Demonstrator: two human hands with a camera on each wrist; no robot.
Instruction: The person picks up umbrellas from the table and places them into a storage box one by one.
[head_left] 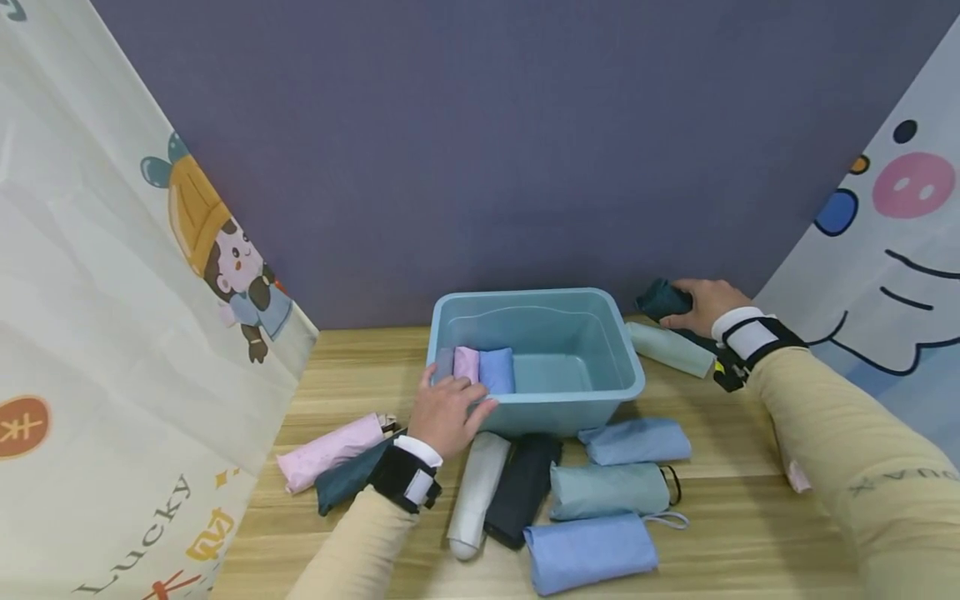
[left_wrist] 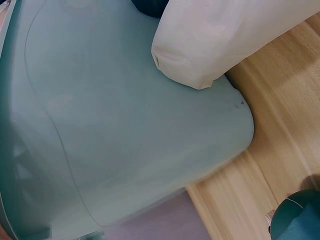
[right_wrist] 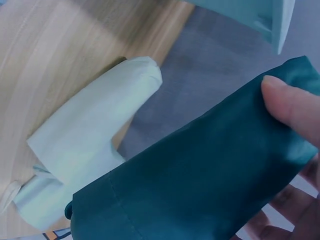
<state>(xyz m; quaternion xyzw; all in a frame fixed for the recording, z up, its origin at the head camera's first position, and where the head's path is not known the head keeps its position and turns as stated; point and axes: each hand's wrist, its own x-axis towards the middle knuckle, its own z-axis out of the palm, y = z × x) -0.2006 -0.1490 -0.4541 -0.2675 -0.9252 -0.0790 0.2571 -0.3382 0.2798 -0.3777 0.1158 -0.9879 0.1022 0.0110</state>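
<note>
My right hand (head_left: pixel 708 305) grips a dark green folded umbrella (right_wrist: pixel 195 160) at the back right, thumb on one side and fingers on the other. A pale green folded umbrella (head_left: pixel 670 348) lies just below it on the table. My left hand (head_left: pixel 450 412) holds the near left rim of a light blue plastic bin (head_left: pixel 585 412), fingers bent over the edge. Inside, at the bin's left end, stand a grey, a pink (head_left: pixel 467 364) and a blue folded umbrella (head_left: pixel 497 371). The bin's wall fills much of the left wrist view.
Left of the bin lie a pink umbrella (head_left: pixel 330 452) and a dark teal one (head_left: pixel 348 473). In front are a whitish umbrella (head_left: pixel 478 492), a black one (head_left: pixel 523 487), a grey-green one (head_left: pixel 611 490) and two blue ones (head_left: pixel 592 552). A dark wall (head_left: pixel 525 150) rises behind the table.
</note>
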